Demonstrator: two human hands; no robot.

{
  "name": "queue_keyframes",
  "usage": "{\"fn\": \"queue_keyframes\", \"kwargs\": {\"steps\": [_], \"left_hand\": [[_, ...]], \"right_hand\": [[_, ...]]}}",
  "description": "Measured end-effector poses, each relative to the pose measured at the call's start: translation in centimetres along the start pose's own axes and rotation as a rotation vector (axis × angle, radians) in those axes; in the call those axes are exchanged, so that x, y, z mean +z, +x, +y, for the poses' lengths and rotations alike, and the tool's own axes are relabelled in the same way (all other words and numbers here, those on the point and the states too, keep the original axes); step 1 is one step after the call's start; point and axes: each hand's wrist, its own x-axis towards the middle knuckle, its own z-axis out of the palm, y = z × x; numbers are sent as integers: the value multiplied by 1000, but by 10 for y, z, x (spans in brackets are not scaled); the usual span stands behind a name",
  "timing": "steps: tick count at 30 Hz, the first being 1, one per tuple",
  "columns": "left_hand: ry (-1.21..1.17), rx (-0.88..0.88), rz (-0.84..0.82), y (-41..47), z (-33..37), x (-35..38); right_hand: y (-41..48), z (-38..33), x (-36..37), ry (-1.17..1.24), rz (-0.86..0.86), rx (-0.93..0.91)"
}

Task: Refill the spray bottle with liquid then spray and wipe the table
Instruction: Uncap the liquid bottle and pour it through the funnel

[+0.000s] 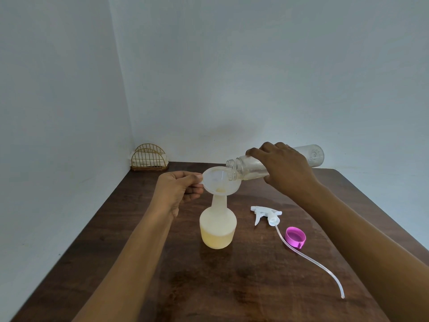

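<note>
Refill: one spray bottle [218, 228] upright mid-frame on the table [209, 287], lower third pale yellow liquid.
One pink cap [295, 237] and one trigger head [267, 214] with tube lie right of it. One funnel [220, 180] sits in its neck, and the left hand [178, 189] pinches the funnel tab. The right hand [285, 166] grips one clear bottle [246, 169], nearly level, mouth over the funnel.

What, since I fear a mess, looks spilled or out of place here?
Possibly a spill: a faint wet-looking sheen on the table behind the spray head, under the tilted clear bottle in the right hand. It could be glare. Nothing else looks odd.
</note>
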Motion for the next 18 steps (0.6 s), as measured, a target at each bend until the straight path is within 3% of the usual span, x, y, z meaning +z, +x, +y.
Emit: {"fn": "queue_keyframes", "kwargs": {"steps": [6,12,18], "left_hand": [[-1,2,1,0,0,-1],[8,-3,11,2,-1,0],[4,-5,7,1,0,1]], "right_hand": [[0,3,1,1,-78,26],[-11,11,9,255,-247,124],[-28,13,20,436,-242,173]]}}
